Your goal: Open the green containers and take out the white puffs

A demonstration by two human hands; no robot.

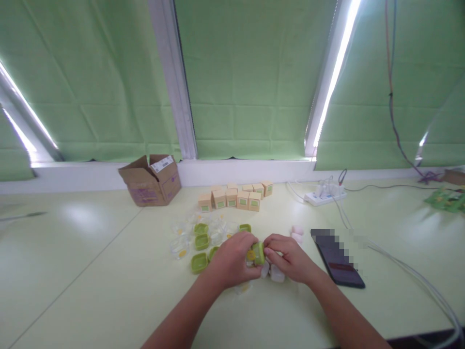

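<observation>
My left hand (234, 259) is wrapped round a small clear container with a green lid (258, 253) and a yellow mark on its side. At the lid end, the fingers of my right hand (288, 257) are drawn together and touch the lid's edge; whether they pinch anything else is hidden. Left of my hands lie several green lids (199, 262), hollow side up, among several clear containers (179, 247) with yellow marks. Small white pieces (277, 274) sit on the table just below my right hand, and pinkish pieces (297, 233) lie beyond it.
Several small cardboard boxes (219, 198) with green labels stand in rows at the back. An open brown carton (152, 182) is at the back left. To the right are a dark phone (337, 259), a white power strip (325, 195) and loose white cables (410, 266).
</observation>
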